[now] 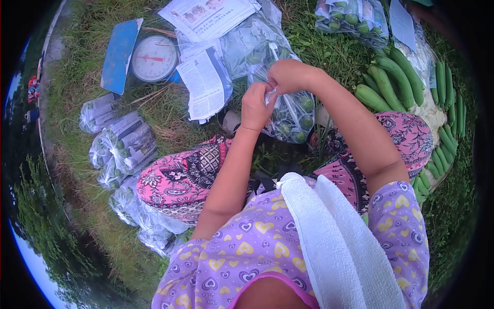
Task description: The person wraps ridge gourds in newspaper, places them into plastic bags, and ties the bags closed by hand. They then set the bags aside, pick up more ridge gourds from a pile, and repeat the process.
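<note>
Grip narrow: your left hand [254,107] and right hand [289,75] pinch the bag of green produce [294,116] at its neck, upper centre | Step: seemingly gathering the neck; next move calls for a firm pinch | Pose: left forearm [229,175] rising, right forearm [356,123] slanting in, fingertips close together | Beyond, upper left: dial scale [154,58]

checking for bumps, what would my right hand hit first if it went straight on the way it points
Most likely your left hand: its fingertips are right beside those of the right hand, at the clear bag. Past it in the picture lies a printed sheet, though depth is unclear.
</note>
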